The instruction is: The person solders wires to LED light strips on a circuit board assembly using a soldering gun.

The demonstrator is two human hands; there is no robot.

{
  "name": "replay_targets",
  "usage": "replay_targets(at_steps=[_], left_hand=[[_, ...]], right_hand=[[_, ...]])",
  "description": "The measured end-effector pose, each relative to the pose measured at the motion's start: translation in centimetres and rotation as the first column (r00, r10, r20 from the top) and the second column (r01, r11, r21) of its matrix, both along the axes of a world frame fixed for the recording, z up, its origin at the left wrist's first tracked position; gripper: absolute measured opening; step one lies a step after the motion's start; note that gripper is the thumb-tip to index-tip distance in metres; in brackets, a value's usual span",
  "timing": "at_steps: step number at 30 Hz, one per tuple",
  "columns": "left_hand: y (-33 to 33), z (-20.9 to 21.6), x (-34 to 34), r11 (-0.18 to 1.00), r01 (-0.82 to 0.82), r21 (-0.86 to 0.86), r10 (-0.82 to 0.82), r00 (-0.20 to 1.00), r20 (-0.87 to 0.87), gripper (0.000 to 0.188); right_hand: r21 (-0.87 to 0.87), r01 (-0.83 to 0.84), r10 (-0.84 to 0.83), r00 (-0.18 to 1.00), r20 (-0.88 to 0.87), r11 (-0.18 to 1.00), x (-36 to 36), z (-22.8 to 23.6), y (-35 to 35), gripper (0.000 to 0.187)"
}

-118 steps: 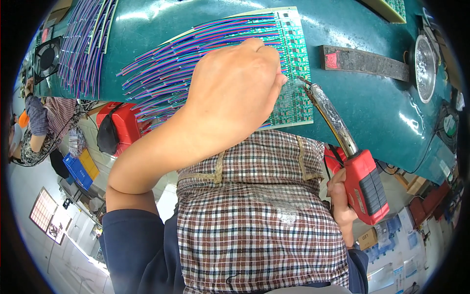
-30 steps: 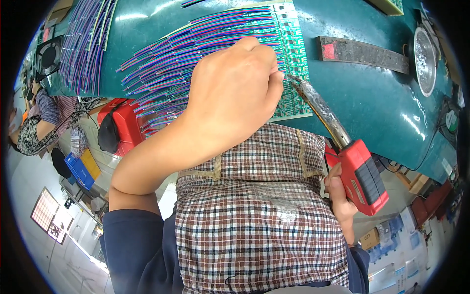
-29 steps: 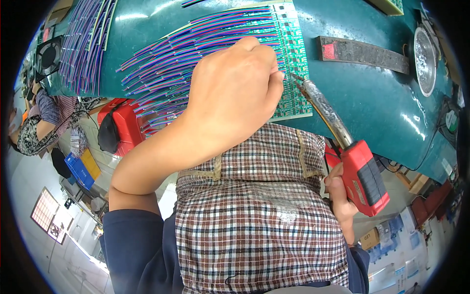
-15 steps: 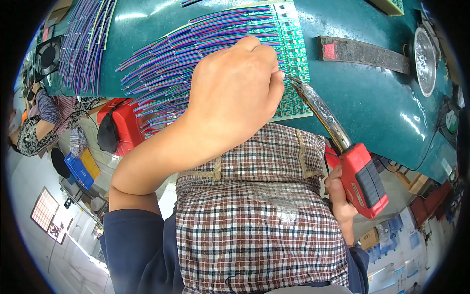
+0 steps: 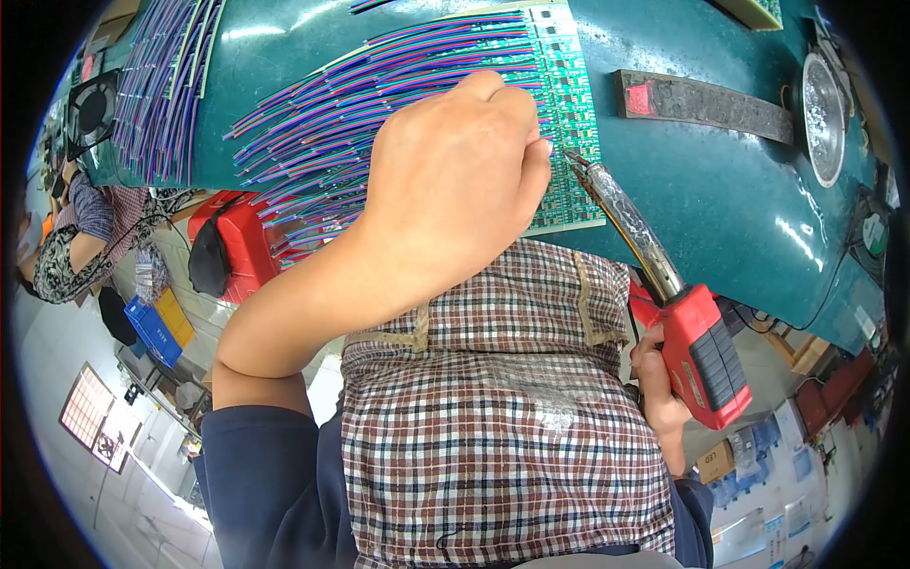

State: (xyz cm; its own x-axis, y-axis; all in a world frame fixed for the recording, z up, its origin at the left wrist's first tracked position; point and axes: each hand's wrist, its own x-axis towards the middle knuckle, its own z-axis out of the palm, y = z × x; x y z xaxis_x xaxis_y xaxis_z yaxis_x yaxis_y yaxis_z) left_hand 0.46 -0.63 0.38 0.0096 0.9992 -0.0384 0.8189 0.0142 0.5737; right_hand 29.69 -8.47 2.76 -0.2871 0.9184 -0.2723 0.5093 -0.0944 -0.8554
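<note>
My left hand [image 5: 455, 171] is closed, its fingertips pinched together over the green circuit board panel [image 5: 573, 95]. Whatever lies between those fingers is hidden under the hand. Rows of thin multicoloured wires [image 5: 351, 104] fan out leftward from the panel, some passing beneath my hand and wrist. In my right hand [image 5: 661, 389] is a red and black gun-shaped soldering iron [image 5: 701, 351], gripped by its handle. Its metal barrel slants up to the left, and the tip is over the panel's row of small boards, just right of my left thumb.
A dark curved bar [image 5: 706, 104] with a pink patch lies on the green table [image 5: 682, 180], beside a round metal dish [image 5: 823, 119]. More bundled wires [image 5: 161, 85] and a small black fan [image 5: 93, 109] are at the left. Another person's arm [image 5: 87, 223] shows farther left.
The soldering iron has shifted slightly right and down, its tip drawing a little away from my left thumb. My left hand has stayed nearly still.
</note>
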Motion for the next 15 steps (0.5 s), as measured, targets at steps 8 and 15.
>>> replay_targets(at_steps=[8,15], left_hand=[[0.1,0.0,-0.2,1.0,0.001,-0.011,-0.001,1.0,0.022,0.018],[0.1,0.0,-0.3,1.0,0.014,-0.018,-0.014,1.0,0.02,0.017]], right_hand=[[0.063,-0.172,0.169,0.984,0.061,0.983,0.3,0.2,1.1,0.009],[0.024,-0.131,0.129,0.989,0.077,0.991,0.0,0.3,0.9,0.007]])
